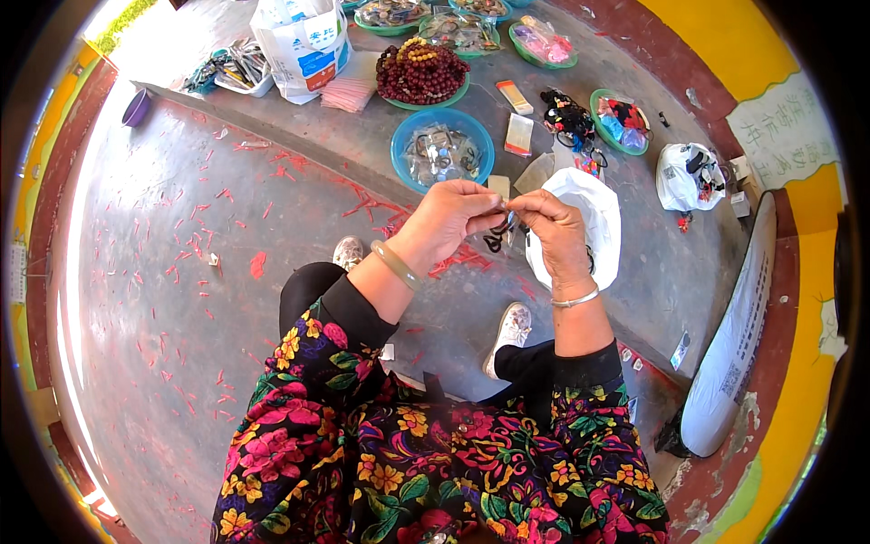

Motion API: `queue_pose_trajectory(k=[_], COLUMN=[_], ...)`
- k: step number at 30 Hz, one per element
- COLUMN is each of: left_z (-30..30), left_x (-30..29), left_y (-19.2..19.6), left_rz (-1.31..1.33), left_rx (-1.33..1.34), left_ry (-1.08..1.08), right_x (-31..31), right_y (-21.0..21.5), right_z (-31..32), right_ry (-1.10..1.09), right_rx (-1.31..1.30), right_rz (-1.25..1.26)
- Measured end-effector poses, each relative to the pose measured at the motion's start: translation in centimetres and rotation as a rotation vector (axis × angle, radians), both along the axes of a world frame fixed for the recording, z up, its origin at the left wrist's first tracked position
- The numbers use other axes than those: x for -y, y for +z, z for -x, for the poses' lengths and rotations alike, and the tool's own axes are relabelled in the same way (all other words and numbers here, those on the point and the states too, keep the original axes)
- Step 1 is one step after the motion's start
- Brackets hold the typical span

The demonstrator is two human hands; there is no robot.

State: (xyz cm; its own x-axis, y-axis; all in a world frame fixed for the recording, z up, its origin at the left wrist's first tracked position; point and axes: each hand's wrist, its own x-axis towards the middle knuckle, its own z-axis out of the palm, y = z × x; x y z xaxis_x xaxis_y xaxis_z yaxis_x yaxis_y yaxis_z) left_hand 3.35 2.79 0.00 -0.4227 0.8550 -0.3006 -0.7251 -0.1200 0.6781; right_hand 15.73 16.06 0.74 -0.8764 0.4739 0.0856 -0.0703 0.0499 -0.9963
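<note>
My left hand (450,220) and my right hand (555,234) meet in front of me, fingertips pinched together. Whatever they pinch is too small to make out. Just under the fingers a dark looped strand (496,239) shows; I cannot tell whether it hangs from them or lies beyond. Beside and partly behind my right hand stands an open white plastic bag (600,222); dark bits show at its inner edge. Beyond my left hand sits a blue basin (399,156) holding small items in see-through packets.
On the raised step are a green basin of dark red beads (422,72), a white bag (304,50), pink sheets (350,83), a black tangled bundle (567,118) and a small green basket (622,122). Red scraps (362,201) litter the floor. A long white sack (730,363) leans at right.
</note>
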Motion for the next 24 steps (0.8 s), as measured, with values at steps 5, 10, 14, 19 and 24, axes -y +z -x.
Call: queue_pose_trajectory(k=[5, 10, 14, 19, 24], left_z=[-0.1, -0.5, -1.1, -1.1, -1.0], left_x=[-0.2, -0.5, -0.8, -0.8, -0.6], left_y=[0.0, 0.3, 0.3, 0.2, 0.7], left_rz=[0.0, 0.051, 0.07, 0.036, -0.015], left_rx=[-0.083, -0.2, -0.317, -0.319, -0.265], left_ry=[0.106, 0.149, 0.116, 0.079, 0.068], right_x=[-0.2, 0.3, 0.0, -0.1, 0.1], right_y=[0.8, 0.6, -0.9, -1.4, -0.5], right_z=[0.1, 0.5, 0.6, 0.5, 0.3], right_ry=[-0.054, -0.074, -0.055, -0.08, -0.1], right_rx=[-0.025, 0.04, 0.045, 0.031, -0.025], right_rz=[0.218, 0.302, 0.282, 0.265, 0.167])
